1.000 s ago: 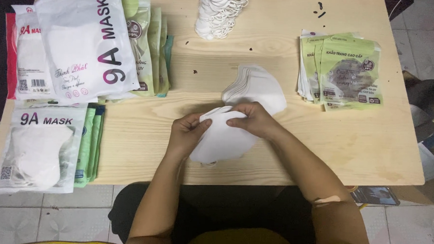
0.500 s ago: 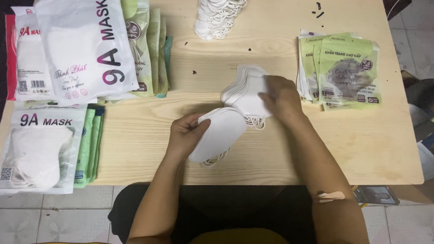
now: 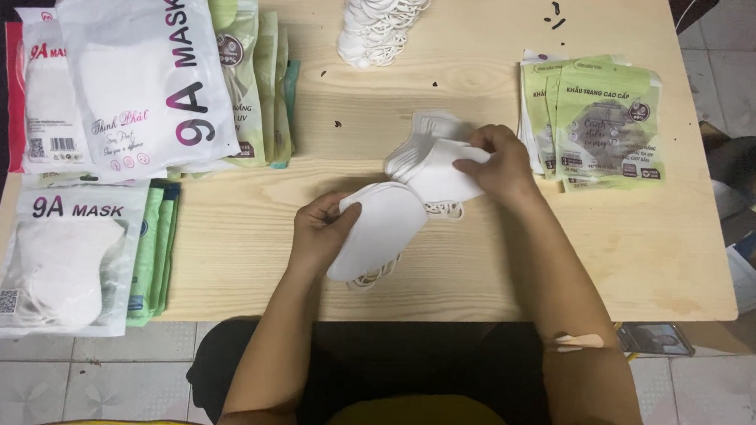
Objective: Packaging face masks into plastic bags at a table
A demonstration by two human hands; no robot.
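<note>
My left hand (image 3: 319,231) grips a folded white face mask (image 3: 375,229) by its left edge, just above the wooden table (image 3: 495,260); its ear loops dangle below. My right hand (image 3: 501,165) rests on a small stack of white masks (image 3: 427,159) at the table's middle, fingers pinching the top mask. The two hands are apart, with the held mask lying left of and below the stack.
A tall pile of loose white masks (image 3: 378,21) stands at the far edge. Green flat pouches (image 3: 603,125) lie at right. Large white mask packs (image 3: 146,71) and green pouches (image 3: 261,71) cover the left side; another pack (image 3: 57,258) overhangs the near left corner.
My right hand has let go of the mask that both hands held and moved right and away onto the stack. The left hand keeps the mask, now lower and tilted.
</note>
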